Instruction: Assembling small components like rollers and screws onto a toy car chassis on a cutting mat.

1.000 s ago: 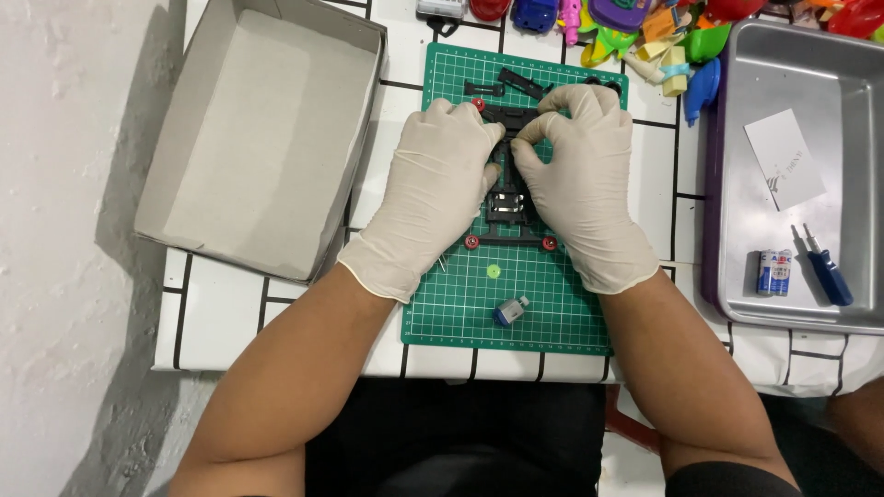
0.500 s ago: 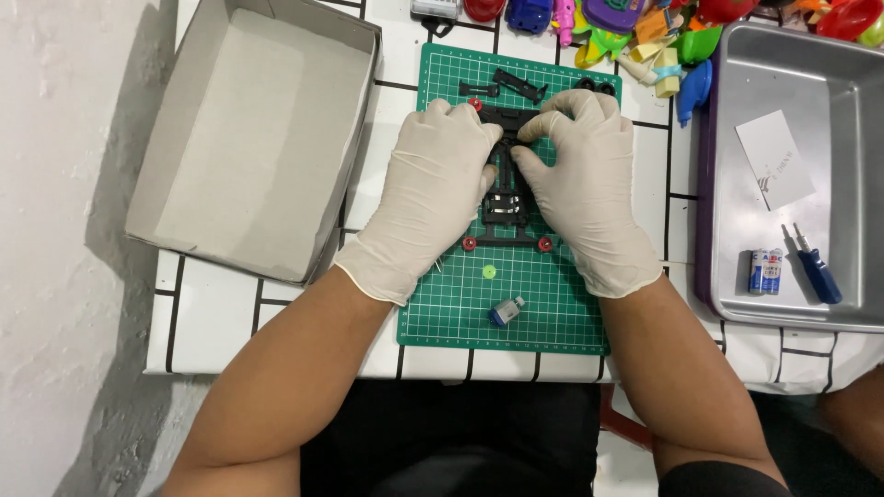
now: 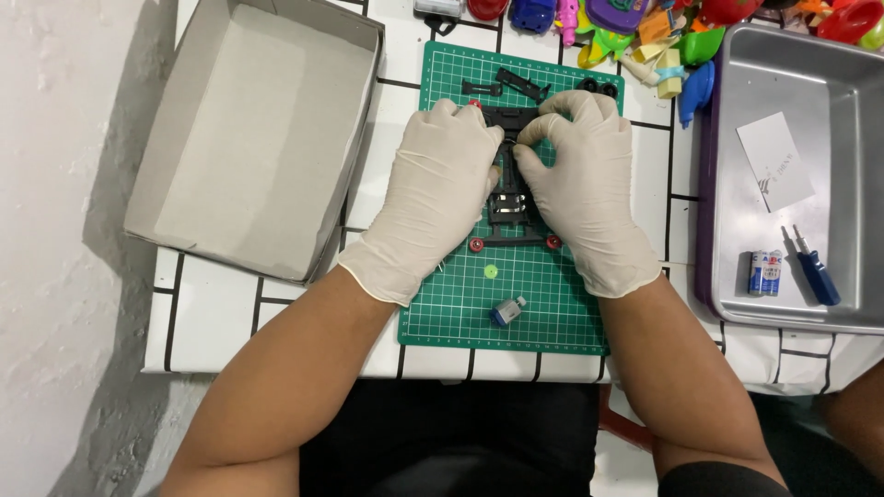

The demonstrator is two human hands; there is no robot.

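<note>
Both gloved hands are bent over a black toy car chassis (image 3: pixel 512 207) lying in the middle of the green cutting mat (image 3: pixel 460 304). The left hand (image 3: pixel 433 198) and right hand (image 3: pixel 585 189) have their fingers pinched on the chassis near its far end. Toward the mat's near edge lie a small green gear (image 3: pixel 491 271) and a small motor (image 3: pixel 507 311). An empty cardboard box (image 3: pixel 253 138) stands at the table's left side; a metal tray (image 3: pixel 801 92) with batteries (image 3: pixel 765 273) and a blue screwdriver (image 3: pixel 814 272) sits at the right.
</note>
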